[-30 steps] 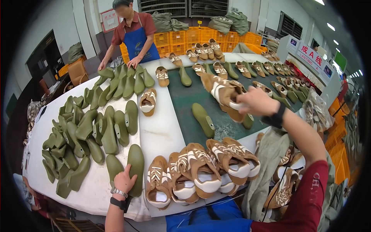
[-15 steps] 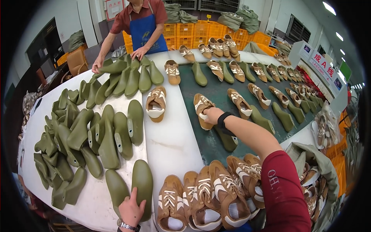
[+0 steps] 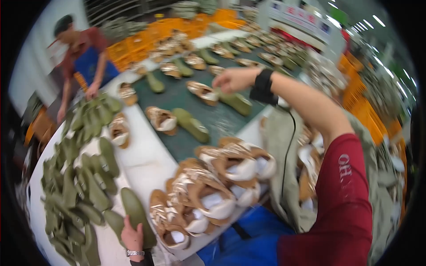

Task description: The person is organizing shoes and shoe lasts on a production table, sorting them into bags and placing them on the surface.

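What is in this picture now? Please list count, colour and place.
Table: one, white, left and centre.
Work surface: one, dark green, centre.
Piled lasts: many, green, left on table.
Near lasts: two, green, near table edge.
Spread lasts: several, green, on work surface.
Spread shoes: many, brown and white, on and around work surface.
Grouped shoes: several, brown and white, near table edge.
Bag: one, grey-green, right side.
Crates: many, orange, behind and right.
Sacks: several, grey-green, far behind.
Sign: one, white, upper right.
Ceiling lights: several, white, upper right.
Co-worker: one, dark red and blue clothes, upper left.
Garment: one, blue, bottom.
Sleeve: one, dark red, lower right.
Left hand: one, on near lasts.
Right hand: one, over work surface.
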A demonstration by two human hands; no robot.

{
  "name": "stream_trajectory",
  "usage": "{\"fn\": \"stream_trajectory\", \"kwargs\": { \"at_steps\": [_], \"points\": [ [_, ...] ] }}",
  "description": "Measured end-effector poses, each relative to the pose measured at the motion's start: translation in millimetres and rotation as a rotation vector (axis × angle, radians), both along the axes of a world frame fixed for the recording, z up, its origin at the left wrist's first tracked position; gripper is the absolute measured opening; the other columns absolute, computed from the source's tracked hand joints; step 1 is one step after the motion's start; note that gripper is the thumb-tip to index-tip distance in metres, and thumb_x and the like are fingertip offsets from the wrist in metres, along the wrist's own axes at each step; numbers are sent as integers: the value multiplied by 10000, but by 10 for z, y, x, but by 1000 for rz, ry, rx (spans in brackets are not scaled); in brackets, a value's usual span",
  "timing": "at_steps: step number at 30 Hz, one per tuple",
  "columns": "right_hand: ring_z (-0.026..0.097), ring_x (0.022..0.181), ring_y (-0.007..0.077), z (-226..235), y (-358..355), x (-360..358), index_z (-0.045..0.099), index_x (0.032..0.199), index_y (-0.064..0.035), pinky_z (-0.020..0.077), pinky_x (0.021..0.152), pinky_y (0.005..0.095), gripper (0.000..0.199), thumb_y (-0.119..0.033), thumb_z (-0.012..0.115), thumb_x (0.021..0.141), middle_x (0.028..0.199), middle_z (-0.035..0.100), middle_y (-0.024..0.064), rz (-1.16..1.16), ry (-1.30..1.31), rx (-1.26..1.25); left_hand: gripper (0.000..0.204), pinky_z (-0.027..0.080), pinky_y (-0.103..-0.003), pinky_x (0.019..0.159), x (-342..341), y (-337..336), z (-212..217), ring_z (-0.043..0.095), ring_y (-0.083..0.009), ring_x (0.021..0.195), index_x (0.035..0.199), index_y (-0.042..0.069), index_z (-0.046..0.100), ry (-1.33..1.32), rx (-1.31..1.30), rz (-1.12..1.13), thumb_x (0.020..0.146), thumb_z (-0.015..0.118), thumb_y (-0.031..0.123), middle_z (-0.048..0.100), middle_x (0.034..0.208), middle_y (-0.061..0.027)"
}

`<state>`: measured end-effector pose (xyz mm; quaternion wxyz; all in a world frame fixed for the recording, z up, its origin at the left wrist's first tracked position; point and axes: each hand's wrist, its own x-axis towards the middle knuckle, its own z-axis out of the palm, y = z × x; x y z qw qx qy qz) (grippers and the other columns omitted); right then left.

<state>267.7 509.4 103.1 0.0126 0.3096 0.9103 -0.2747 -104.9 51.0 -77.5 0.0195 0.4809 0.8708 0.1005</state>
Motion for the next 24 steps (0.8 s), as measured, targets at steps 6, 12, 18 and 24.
{"fn": "stream_trajectory", "kwargs": {
  "at_steps": [6, 12, 18, 24],
  "points": [
    [577, 783, 134, 429, -1487, 2284, 539, 1136, -27, 472, 713, 279, 315, -167, 540, 854, 919, 622, 60, -307, 134, 24, 533, 459, -448, 714, -28, -72, -65, 584, -399, 810, 1210, 114, 446, -30, 83, -20, 725, 663, 160, 617, 858, -206],
    [605, 759, 276, -1137, -3288, 3513, 590, 961, -35, 478, 703, 348, 213, -144, 565, 779, 775, 617, 138, -695, -306, -129, 567, 400, -421, 906, 471, 32, 397, 510, -379, 1060, 1258, 0, 404, -105, -185, -31, 825, 574, 324, 515, 1171, -244],
    [556, 960, 335, -1687, -3493, 3485, 510, 1149, -93, 471, 790, 392, 423, -126, 581, 734, 1065, 563, 161, -1005, -123, 281, 416, 478, -355, 806, 1194, -14, 1198, 586, -301, 899, 1173, -36, 477, -5, 107, -9, 850, 578, 205, 587, 1032, -209],
    [571, 855, 323, -1657, -2893, 3610, 554, 924, -65, 467, 730, 395, 236, -107, 594, 696, 894, 581, 120, -714, -172, 337, 254, 489, -299, 762, 2185, 181, 1276, 598, -221, 868, 1069, -97, 529, -572, 590, -378, 851, 561, 29, 612, 949, -162]
  ]
}}
